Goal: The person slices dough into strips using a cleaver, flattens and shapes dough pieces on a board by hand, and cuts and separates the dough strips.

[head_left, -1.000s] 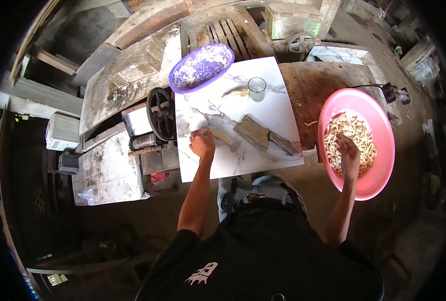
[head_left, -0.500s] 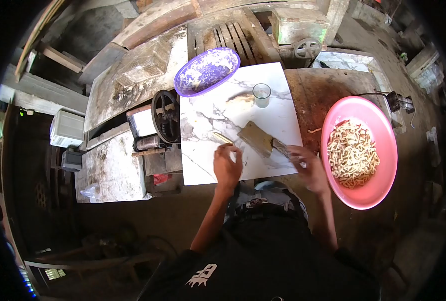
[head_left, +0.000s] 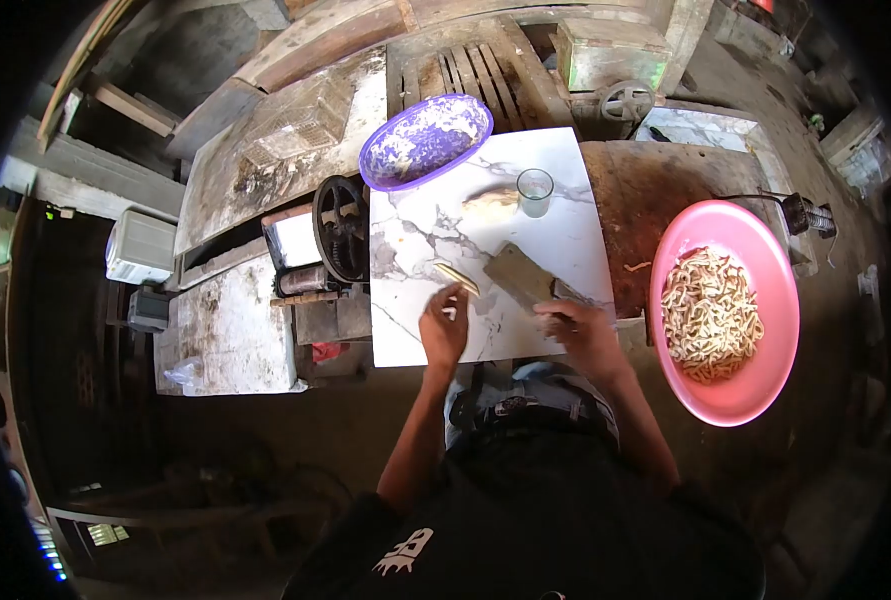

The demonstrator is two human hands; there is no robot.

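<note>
A pale strip of dough (head_left: 457,279) lies slantwise over the marbled white board (head_left: 405,340). The curled fingers of my left hand (head_left: 445,325) close at its lower edge. To the right of the strip, a cleaver (head_left: 518,274) rests flat, its dark handle pointing toward my right side. Just below that handle hovers my right hand (head_left: 580,330), slightly blurred, fingers loosely stretched to the left with nothing visible in them. Behind the cleaver stand a clear glass (head_left: 534,193) and, beside it, a pale floury patch (head_left: 491,201).
At right, a pink basin (head_left: 780,350) holds many short dough pieces (head_left: 710,315). A purple basin (head_left: 425,142), coated with flour, sits at the board's back left. Left of the board is a machine with a dark handwheel (head_left: 340,230). A stained wooden table (head_left: 655,190) adjoins the right side.
My right hand has moved left, closer to the cleaver's handle and the board's front edge. My left fingers have closed in at the dough strip. The view has shifted slightly.
</note>
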